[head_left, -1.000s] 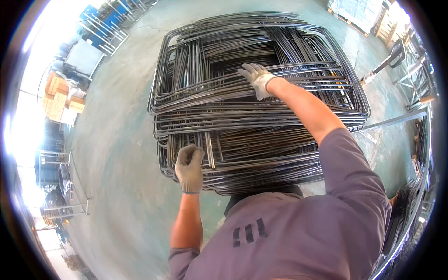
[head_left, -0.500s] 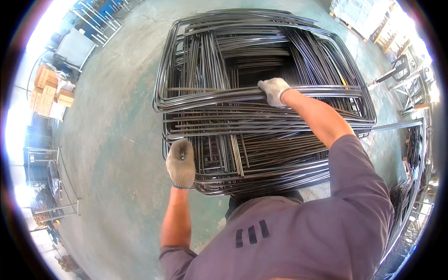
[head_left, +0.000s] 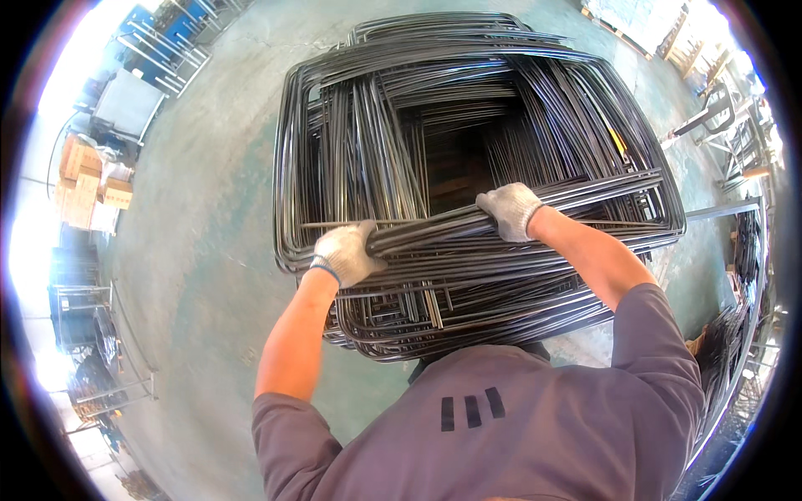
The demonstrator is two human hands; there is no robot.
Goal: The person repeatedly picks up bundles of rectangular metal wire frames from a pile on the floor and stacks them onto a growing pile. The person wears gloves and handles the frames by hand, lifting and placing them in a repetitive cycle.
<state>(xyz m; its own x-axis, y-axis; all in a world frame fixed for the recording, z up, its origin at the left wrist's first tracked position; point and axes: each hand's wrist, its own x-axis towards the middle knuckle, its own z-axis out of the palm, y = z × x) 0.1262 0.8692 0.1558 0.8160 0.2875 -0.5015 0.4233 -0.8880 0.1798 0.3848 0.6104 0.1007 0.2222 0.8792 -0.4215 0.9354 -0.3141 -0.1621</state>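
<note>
A big stack of dark bent metal tubes (head_left: 284,150), shaped like frames with rounded corners, stands in front of me around a dark hollow middle. My left hand (head_left: 347,253), in a pale knitted glove, is closed round a bundle of metal tubes (head_left: 434,230) on the near side. My right hand (head_left: 510,211), gloved likewise, grips the same bundle further right. Between my hands the bundle slants up toward the right. Below it lie more layers of tubes (head_left: 484,321), close to my body. My palms hide the held part of the tubes.
Cartons (head_left: 81,179) are piled at the far left, near a rack of metal legs (head_left: 163,54). A wrapped pallet load (head_left: 639,25) stands at the back right. A metal rail (head_left: 723,209) runs along the right side. Concrete floor (head_left: 200,209) surrounds the stack.
My left hand has risen from the stack's near left corner and now grips the bundle. My right hand and the bundle have come nearer to me, baring more of the dark hollow.
</note>
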